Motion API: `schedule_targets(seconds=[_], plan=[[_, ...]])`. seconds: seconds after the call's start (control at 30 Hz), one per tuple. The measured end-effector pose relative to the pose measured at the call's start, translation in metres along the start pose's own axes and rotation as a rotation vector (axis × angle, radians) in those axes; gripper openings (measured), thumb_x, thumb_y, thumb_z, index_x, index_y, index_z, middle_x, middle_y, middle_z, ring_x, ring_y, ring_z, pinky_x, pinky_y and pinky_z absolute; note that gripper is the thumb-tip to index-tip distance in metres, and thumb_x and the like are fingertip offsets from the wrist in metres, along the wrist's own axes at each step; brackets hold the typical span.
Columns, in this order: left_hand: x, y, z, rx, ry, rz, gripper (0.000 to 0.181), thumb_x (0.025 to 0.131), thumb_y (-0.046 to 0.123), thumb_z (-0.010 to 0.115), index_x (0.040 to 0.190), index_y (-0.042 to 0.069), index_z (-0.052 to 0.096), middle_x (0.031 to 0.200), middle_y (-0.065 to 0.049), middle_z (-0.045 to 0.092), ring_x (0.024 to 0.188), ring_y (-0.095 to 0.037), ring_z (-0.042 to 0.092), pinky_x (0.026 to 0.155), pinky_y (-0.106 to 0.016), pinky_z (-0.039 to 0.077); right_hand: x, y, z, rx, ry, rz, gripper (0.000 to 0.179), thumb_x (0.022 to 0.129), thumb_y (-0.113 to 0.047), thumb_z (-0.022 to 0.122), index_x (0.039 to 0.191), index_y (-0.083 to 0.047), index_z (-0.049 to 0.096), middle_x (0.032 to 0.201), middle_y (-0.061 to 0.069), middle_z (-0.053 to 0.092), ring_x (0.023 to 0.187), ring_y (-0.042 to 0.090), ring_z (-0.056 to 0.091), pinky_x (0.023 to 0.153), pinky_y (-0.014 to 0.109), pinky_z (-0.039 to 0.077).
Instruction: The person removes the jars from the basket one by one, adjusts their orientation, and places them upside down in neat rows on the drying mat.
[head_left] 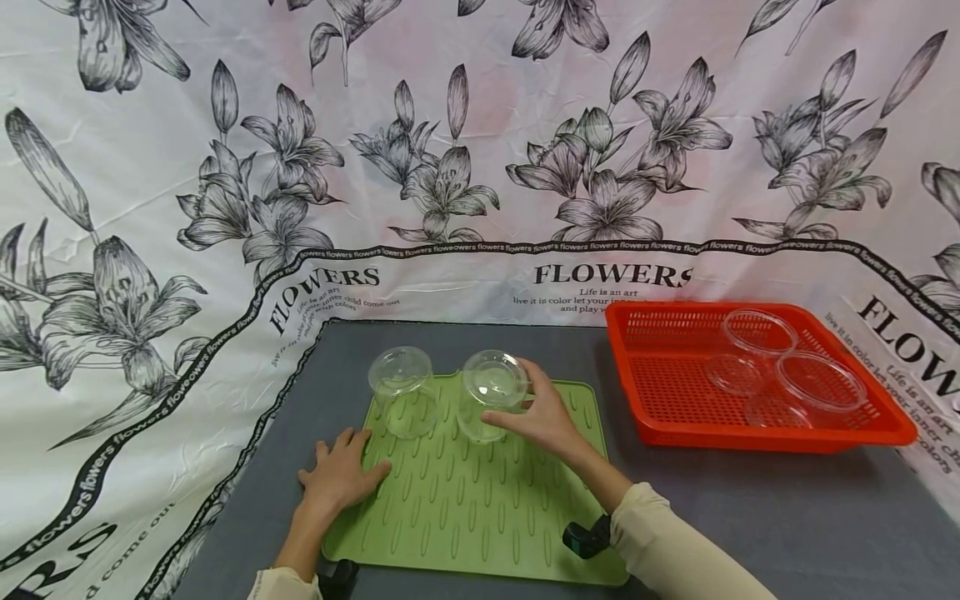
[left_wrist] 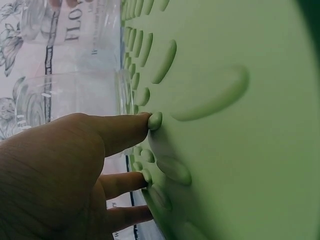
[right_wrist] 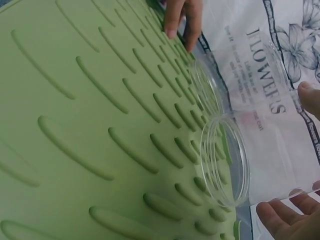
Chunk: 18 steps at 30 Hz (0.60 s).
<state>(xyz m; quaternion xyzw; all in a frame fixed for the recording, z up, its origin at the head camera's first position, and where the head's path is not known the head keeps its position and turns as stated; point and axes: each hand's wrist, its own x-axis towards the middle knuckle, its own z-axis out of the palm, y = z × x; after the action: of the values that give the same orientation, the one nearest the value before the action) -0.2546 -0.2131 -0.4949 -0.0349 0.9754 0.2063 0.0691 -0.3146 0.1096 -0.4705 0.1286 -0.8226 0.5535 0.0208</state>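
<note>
A flowered cloth [head_left: 442, 292] curves behind everything from nine o'clock through twelve to three. With the green mat [head_left: 465, 525] as my dial, my left hand [head_left: 339, 475] rests at nine, fingers and thumb spread apart, tips touching the mat's edge, gripping nothing. At eleven a first clear cup [head_left: 405, 404] stands on the mat by itself, just beyond that hand. Just beside it, at twelve, is a second clear cup [head_left: 487, 383], clasped in my right hand [head_left: 543, 417], which lies at one o'clock: thumb on the side nearer me, fingers toward the right. I can't tell whether its lower end touches the mat. Off the mat toward two, a red basket [head_left: 720, 436] sits on the grey table [head_left: 247, 533], holding a farther clear cup [head_left: 735, 375] near its twelve and a nearer clear cup [head_left: 806, 396] toward its four.
</note>
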Motion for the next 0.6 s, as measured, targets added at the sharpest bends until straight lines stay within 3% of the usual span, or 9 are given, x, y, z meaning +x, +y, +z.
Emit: schedule_targets(seconds=[0.6], plan=[[0.0008, 0.0001, 0.0033, 0.003, 0.013, -0.007, 0.069, 0.097, 0.045, 0.065, 0.152, 0.009, 0.045, 0.161, -0.029, 0.031, 0.144, -0.07, 0.013, 0.093, -0.094, 0.019, 0.0077, -0.0058, 0.0078, -0.042, -0.034, 0.017, 0.1, 0.076, -0.035, 0.091, 0.157, -0.017, 0.035, 0.148, 0.01, 0.051, 0.132, 0.034, 0.054, 0.105, 0.057, 0.05]])
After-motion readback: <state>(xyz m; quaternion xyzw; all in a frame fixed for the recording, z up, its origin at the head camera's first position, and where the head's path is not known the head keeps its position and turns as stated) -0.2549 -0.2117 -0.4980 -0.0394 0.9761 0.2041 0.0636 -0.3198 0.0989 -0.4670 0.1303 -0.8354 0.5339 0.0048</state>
